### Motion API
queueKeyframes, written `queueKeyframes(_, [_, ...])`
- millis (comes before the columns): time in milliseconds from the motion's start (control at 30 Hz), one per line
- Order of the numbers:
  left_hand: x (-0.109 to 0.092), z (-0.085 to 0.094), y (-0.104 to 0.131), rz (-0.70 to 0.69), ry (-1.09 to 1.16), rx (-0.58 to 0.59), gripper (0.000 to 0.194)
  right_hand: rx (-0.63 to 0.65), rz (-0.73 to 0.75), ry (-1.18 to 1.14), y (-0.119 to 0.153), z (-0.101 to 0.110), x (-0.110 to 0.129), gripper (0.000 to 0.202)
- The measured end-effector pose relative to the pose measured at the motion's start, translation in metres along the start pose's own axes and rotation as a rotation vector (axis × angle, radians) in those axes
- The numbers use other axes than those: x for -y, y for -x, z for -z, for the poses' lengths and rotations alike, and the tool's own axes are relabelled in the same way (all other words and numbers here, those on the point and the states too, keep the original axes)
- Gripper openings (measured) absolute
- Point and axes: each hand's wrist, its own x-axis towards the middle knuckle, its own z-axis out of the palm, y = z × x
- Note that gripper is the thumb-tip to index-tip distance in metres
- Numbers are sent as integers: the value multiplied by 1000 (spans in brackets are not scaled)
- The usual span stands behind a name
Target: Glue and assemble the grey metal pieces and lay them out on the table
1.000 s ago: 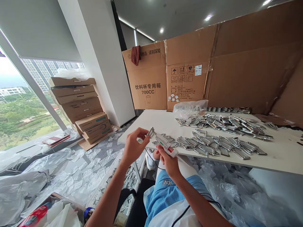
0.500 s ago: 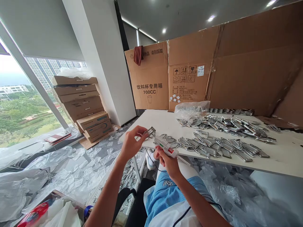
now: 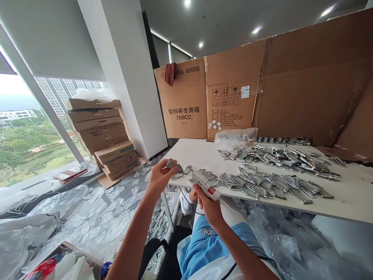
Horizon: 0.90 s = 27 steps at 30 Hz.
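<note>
My left hand is closed on a small grey metal piece, held at the near left corner of the white table. In my right hand is a white glue-gun-like tool with a red patch, its front end pointing up and left over the table edge. The two hands are apart, and the tool does not touch the held piece. Just past the tool, loose metal pieces lie along the front of the table, and a bigger heap sits behind them.
A clear plastic bag lies at the table's back, before a tall cardboard wall. Stacked boxes stand at the left. Plastic wrappers cover the floor. An open box is at lower left.
My left hand has turned the metal piece and drawn it slightly left, away from the tool. My right hand stays nearly in place. The view has tilted up a little.
</note>
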Motion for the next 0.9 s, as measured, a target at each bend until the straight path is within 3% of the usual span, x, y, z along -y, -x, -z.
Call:
queueKeyframes(200, [0, 1, -1, -35, -54, -30, 27, -36, -35, 8, -1, -2, -3, 57])
queueKeyframes(367, [0, 1, -1, -35, -45, -68, 32, -49, -17, 13, -2, -4, -10, 57])
queueKeyframes(567, [-7, 1, 3, 34, -26, -20, 41, -60, -62, 9, 0, -7, -7, 66])
queueKeyframes(900, [-4, -5, 6, 48, -97, 37, 39, -77, -60, 38, -3, -11, -18, 67])
